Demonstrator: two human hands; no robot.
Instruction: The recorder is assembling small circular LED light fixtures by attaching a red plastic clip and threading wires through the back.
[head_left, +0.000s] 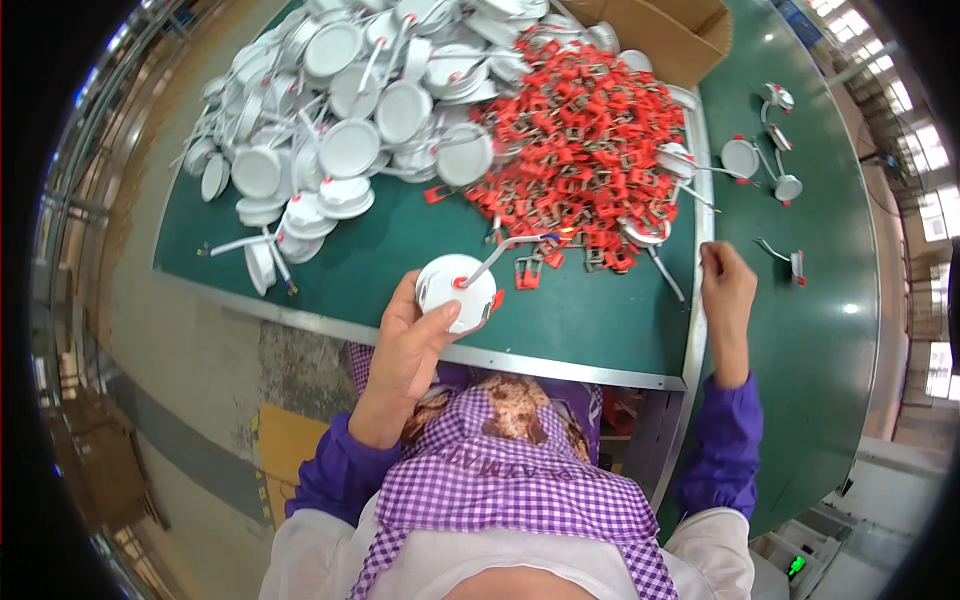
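My left hand [408, 350] holds a round white lamp [440, 278] above the near edge of the green surface [560, 320], thumb on its face; a red clip [498, 300] shows at its rim. My right hand [728, 288] is curled by the right edge; I can't quite tell whether its fingers pinch anything. Red clips [590, 130] heap toward the far right corner, white lamps [345, 145] toward the far left.

At six o'clock, dark lettering [512, 468] runs across the purple checked apron [520, 505]. Toward four o'clock, a green display [796, 567] glows, too small to read.
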